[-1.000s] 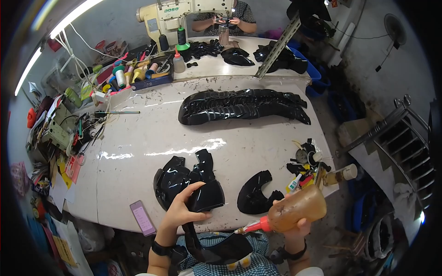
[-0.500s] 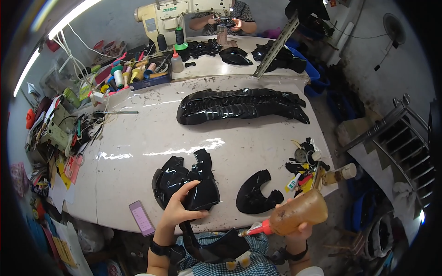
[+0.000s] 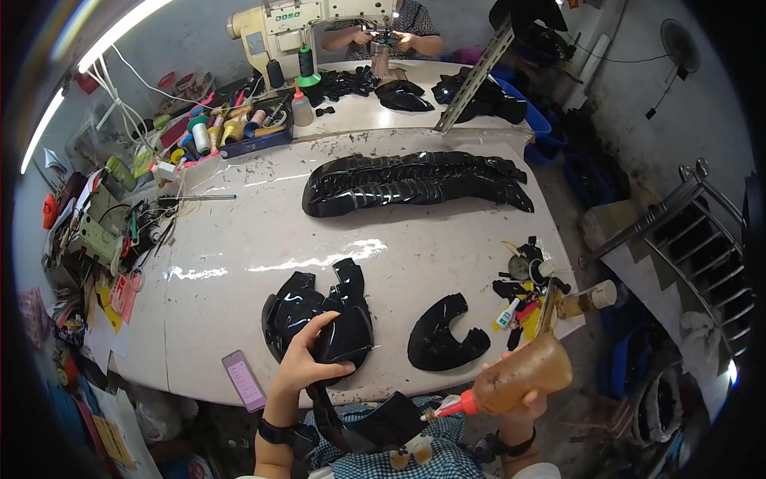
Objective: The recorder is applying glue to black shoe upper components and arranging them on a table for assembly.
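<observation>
My left hand (image 3: 307,359) grips a glossy black patent piece (image 3: 345,337), thumb at its near edge and fingers over its far side. Other shiny black pieces (image 3: 299,307) lie just behind it on the table. Below, over my blue checked apron (image 3: 443,457), hangs a black curved strip (image 3: 387,421); whether it joins the gripped piece is hard to see. My right hand (image 3: 523,409) is wrapped round a squeeze bottle (image 3: 535,369) of amber liquid, tilted with its red nozzle (image 3: 455,405) pointing left, the tip close to the strip's right end. A C-shaped black piece (image 3: 435,339) lies beyond the nozzle.
A long stack of black pieces (image 3: 415,185) lies across the table's far part. A phone (image 3: 243,380) sits at the near left edge. Small tools and a jar (image 3: 586,300) crowd the right edge. Behind, a person works at a sewing machine (image 3: 319,20) beside thread spools (image 3: 199,136).
The gripped black piece has bent into a more rounded shape under my left hand. My right hand and the bottle have shifted slightly right.
</observation>
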The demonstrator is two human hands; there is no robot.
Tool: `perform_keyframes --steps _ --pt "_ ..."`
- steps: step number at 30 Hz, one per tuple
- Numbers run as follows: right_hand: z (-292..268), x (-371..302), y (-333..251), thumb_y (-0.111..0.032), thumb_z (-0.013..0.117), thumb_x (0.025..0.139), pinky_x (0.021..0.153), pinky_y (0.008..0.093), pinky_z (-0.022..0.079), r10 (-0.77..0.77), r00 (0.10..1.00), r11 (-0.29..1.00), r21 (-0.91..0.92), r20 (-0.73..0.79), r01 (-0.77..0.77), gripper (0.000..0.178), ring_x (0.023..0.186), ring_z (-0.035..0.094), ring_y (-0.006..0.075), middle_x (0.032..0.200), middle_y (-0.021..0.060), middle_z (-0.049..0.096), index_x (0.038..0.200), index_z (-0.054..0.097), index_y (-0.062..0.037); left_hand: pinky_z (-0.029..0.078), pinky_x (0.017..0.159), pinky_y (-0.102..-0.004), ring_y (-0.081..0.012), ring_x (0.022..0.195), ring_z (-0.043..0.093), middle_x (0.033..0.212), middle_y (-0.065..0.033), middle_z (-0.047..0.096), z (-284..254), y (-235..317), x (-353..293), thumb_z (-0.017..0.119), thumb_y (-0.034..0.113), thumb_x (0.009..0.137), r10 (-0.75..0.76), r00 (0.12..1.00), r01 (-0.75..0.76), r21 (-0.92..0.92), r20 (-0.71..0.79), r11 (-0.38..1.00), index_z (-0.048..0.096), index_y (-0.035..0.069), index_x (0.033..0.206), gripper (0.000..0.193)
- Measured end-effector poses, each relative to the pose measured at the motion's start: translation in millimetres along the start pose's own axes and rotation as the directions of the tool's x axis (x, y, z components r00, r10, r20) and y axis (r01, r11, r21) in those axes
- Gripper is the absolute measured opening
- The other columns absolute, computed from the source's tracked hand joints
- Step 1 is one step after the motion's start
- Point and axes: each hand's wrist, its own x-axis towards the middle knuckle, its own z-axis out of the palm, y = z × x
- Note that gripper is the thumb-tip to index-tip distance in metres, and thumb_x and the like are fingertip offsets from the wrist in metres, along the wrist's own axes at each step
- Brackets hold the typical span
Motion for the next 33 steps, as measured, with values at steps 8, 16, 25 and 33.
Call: perform_keyframes --steps 8,16,25,33 --pt "-10.8 -6.6 3.9 -0.021 0.068 0.064 0.087 0.0509 0.039 0.027 1.000 0.999 0.022 -0.011 -0.027 0.075 0.104 0.047 0.0286 0.111 0.0129 0.041 0.123 0.025 -0.0019 0.040 0.080 -0.0234 -0.0124 0.090 0.050 0.100 -0.0051 0.051 -4.1 -1.8 -0.1 0.073 0.001 0.050 -0.008 1.000 0.008 -0.048 -0.019 0.999 0.045 0.000 0.112 0.068" --pt "-4.2 6.8 17.1 -0.027 0.073 0.059 0.085 0.0488 0.040 0.052 0.933 0.980 -0.160 -0.355 -0.115 0.076 0.096 0.050 0.0280 0.106 0.0130 0.046 0.118 0.031 -0.0023 0.039 0.080 -0.0226 -0.0106 0.089 0.049 0.098 -0.0037 0.051 3.2 -10.3 2.8 0.075 0.004 0.052 -0.040 0.997 0.040 0.014 0.060 0.999 0.045 0.002 0.113 0.068" --pt "-42.9 22.2 -11.7 -0.040 0.056 0.075 0.086 0.0382 0.040 -0.384 0.679 0.922 -0.217 -0.625 0.322 0.056 0.100 0.048 0.0250 0.107 0.0098 0.049 0.115 0.040 -0.0042 0.042 0.079 -0.0272 -0.0177 0.088 0.056 0.099 -0.0103 0.057 23.6 -108.3 40.6 0.075 0.025 0.055 -0.161 0.987 0.134 0.427 0.027 0.894 0.048 0.006 0.113 0.067" --pt "-81.3 -19.2 -54.8 -0.044 0.049 0.079 0.081 0.0374 0.043 -0.393 0.599 0.908 -0.194 -0.697 0.371 0.050 0.095 0.050 0.0254 0.101 0.0101 0.051 0.114 0.042 -0.0084 0.040 0.084 -0.0307 -0.0249 0.096 0.053 0.105 -0.0170 0.054 90.0 -163.2 86.3 0.072 0.035 0.059 -0.138 0.981 0.076 0.388 0.134 0.919 0.043 0.004 0.117 0.072"
